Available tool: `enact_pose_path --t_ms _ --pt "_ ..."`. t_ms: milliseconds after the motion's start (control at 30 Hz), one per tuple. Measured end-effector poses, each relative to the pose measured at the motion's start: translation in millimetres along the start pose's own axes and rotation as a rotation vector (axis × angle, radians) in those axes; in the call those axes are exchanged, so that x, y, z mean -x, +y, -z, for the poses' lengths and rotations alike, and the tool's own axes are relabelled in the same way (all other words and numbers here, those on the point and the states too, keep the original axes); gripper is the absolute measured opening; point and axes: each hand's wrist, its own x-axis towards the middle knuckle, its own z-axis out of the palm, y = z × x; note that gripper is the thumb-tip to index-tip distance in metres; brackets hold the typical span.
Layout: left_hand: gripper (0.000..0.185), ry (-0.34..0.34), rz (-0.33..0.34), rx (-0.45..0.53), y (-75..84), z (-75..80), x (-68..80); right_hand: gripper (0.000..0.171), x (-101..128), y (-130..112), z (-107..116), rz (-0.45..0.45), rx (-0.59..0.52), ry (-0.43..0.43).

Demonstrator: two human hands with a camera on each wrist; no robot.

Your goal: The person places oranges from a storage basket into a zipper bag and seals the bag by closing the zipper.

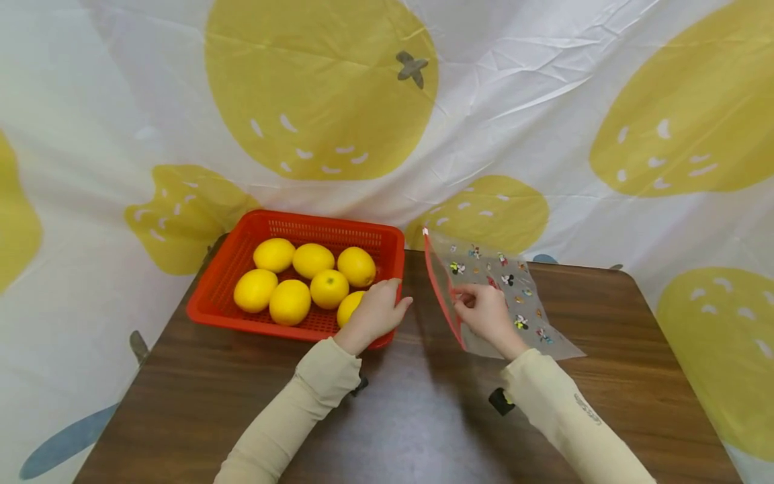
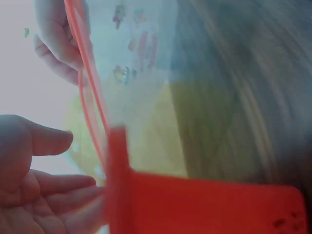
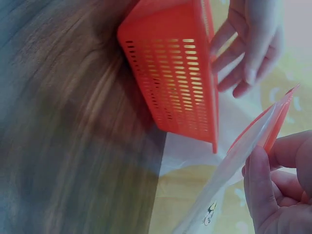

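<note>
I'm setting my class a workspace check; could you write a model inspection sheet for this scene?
Surface: brown wood-grain rectangular table, supporting the basket.
Job's things: red rectangular perforated plastic basket holding seven visible yellow oval lemons; clear plastic zip bag with cartoon prints, its red-edged mouth on the basket's side.
Clutter: nothing seen.
Grippers: bare left hand at the basket's right end, fingers loosely extended, contact with the rim unclear; bare right hand pinches the bag's mouth edge.
Cables: nothing seen.
Surroundings: white cloth printed with yellow fruit shapes, hanging behind the table.
</note>
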Motion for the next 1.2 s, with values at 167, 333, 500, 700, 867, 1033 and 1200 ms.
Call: enact_pose_path --t_ms 167,333,500,700,867,1033,1200 --pt "0.043 0.064 -0.017 0.066 16.8 -0.2 -9.2 0.024 2.6 -5.1 5.4 -0.035 -0.020 -0.003" --pt "0.045 0.069 0.000 0.154 27.7 -3.8 -18.3 0.025 5.2 -10.0 8.8 -0.022 -0.020 0.012" --pt "0.042 0.078 0.015 0.227 33.2 -9.4 -24.4 0.024 6.9 -13.7 9.5 -0.006 -0.030 0.035" --pt "0.037 0.095 0.026 0.316 36.1 -13.9 -26.4 0.024 8.8 -18.4 9.0 0.009 -0.062 0.046" --pt "0.039 0.105 0.021 0.326 37.3 -14.8 -26.8 0.025 9.1 -19.2 10.9 0.020 -0.058 0.050" --pt "0.042 0.087 0.040 0.309 34.8 -15.0 -26.6 0.025 8.2 -16.6 18.8 0.037 -0.019 0.083" --pt "0.045 0.064 0.049 0.274 31.7 -15.3 -25.3 0.030 6.1 -13.1 31.6 0.095 0.069 0.095"
